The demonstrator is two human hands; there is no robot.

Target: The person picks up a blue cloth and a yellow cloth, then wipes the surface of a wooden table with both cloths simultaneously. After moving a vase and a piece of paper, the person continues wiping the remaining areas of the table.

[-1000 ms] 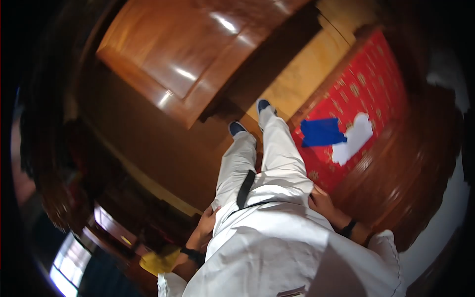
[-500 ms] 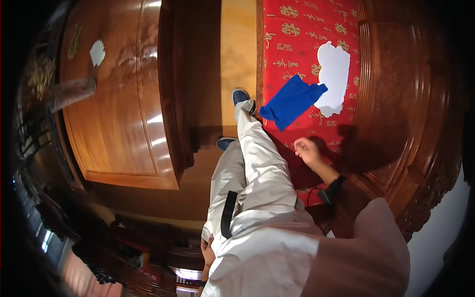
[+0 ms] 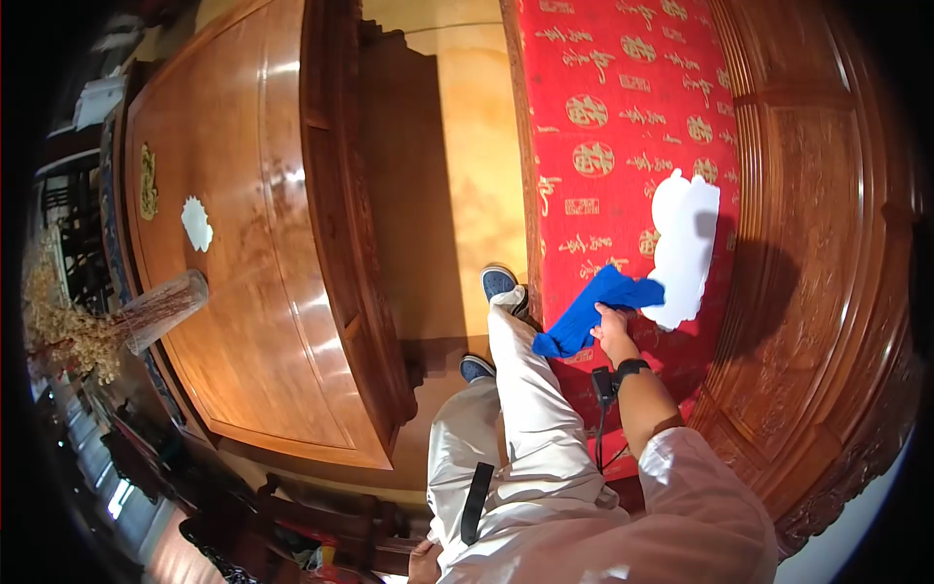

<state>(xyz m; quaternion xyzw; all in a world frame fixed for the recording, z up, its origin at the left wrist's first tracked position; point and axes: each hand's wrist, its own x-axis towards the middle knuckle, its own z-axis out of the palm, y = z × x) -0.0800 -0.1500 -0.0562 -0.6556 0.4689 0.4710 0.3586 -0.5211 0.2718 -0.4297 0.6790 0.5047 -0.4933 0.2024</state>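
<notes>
A blue cloth (image 3: 598, 304) lies bunched on the red covering (image 3: 623, 127) of the bench to my right. My right hand (image 3: 612, 331) is closed on the near edge of the cloth, fingers pinching the fabric. Beyond it, a white flat piece with a scalloped edge (image 3: 684, 253) rests on the same covering, and the cloth's far end meets its lower left edge. My left hand (image 3: 425, 563) hangs low beside my trouser leg at the bottom of the view. Its fingers are mostly hidden.
To the left stands a wooden table (image 3: 243, 341) with a small white scalloped piece (image 3: 197, 223) and a clear vase (image 3: 165, 310) of dried flowers. A carved wooden backrest (image 3: 798, 195) borders the bench. My shoes (image 3: 498, 282) are on the floor between the furniture.
My right hand has moved forward from above the bench and taken hold of the blue cloth, which is now bunched up. The camera view has shifted, and the furniture sits lower in it.
</notes>
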